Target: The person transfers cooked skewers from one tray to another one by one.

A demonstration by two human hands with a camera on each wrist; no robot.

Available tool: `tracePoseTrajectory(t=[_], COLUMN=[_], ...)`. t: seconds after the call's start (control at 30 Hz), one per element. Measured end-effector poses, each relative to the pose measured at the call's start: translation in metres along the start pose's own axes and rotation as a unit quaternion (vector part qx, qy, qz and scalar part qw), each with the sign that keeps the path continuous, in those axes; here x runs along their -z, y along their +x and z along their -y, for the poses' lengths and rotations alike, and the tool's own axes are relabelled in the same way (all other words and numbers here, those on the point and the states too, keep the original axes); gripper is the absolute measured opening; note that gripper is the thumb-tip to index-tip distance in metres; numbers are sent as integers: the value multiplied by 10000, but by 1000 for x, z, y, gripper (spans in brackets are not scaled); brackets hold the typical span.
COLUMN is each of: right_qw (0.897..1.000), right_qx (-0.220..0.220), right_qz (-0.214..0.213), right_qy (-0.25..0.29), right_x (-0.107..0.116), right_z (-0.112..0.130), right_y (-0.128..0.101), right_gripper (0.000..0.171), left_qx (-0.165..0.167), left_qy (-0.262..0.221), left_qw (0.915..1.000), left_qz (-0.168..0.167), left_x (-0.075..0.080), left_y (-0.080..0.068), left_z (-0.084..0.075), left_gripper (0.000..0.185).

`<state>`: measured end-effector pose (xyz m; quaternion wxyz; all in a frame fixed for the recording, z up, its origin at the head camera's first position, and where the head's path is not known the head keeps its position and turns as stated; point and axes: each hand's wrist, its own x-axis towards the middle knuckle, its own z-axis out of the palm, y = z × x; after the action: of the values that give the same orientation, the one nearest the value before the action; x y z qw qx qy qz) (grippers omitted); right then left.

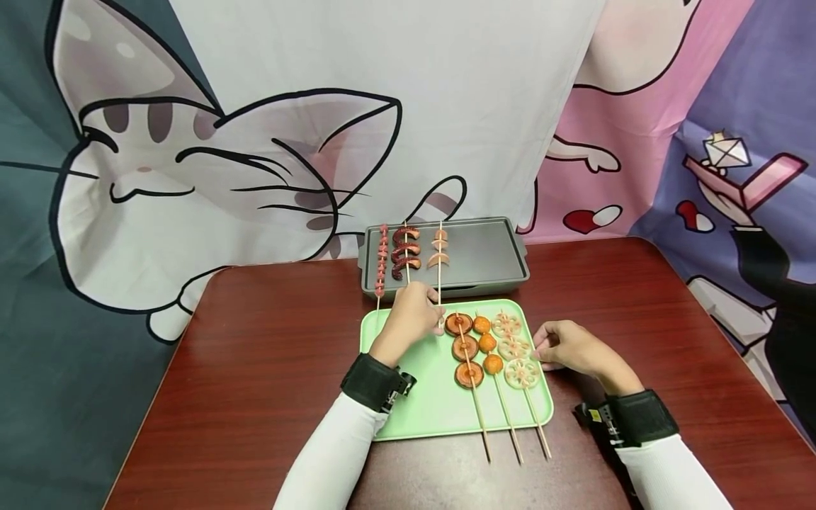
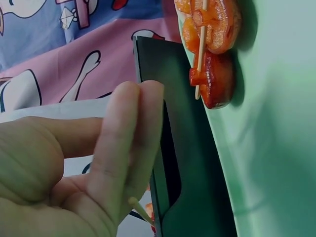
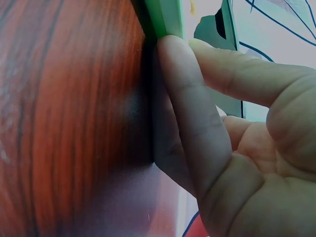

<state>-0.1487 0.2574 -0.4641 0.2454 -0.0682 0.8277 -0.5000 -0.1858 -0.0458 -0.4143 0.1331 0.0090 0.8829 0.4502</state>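
Green tray (image 1: 417, 397) lay nearest the person on the red-brown table (image 1: 255, 368), three skewers on its right half, sticks overhanging the near rim: mushroom slices (image 1: 467, 348), orange balls (image 1: 488, 344), lotus root (image 1: 513, 348). Right hand (image 1: 569, 348), at 3 o'clock of the tray, rested straight fingers (image 3: 187, 113) against the tray's edge, holding nothing. Left hand (image 1: 411, 315), at 12 o'clock of the tray, pinched the stick of the sausage-slice skewer (image 1: 439, 249), whose far end lay on the grey griddle (image 1: 484, 255) beside two other skewers. Risks, as judged: the thin stick could roll in the pinch, tipping slices onto the neighbouring curled-sausage skewer (image 1: 406, 255); the wrist could brush the mushroom skewer; the tray could slide if the right hand eased off.
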Motion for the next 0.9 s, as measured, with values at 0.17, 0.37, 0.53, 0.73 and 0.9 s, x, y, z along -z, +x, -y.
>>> tracePoseTrajectory(t=[0.17, 0.37, 0.53, 0.73, 0.9], right_qw=[10000, 10000, 10000, 10000, 10000], right_qx=[-17, -16, -17, 26, 46], right_qz=[21, 4, -6, 2, 10], right_qy=[-13, -39, -25, -29, -4], right_x=[0, 0, 0, 0, 1], right_z=[-1, 0, 1, 0, -1], right_y=[0, 0, 0, -1, 0], right_gripper=[13, 12, 12, 13, 13], left_qx=[2, -168, -303, -459, -739], left_qy=[169, 504, 525, 259, -41], left_qw=[9998, 9986, 9982, 9986, 9972], left_qz=[105, 78, 23, 28, 137], left_x=[0, 1, 1, 1, 4], left_y=[0, -1, -1, -6, -16], left_z=[-2, -2, -3, -5, -1], left_gripper=[11, 5, 6, 6, 7])
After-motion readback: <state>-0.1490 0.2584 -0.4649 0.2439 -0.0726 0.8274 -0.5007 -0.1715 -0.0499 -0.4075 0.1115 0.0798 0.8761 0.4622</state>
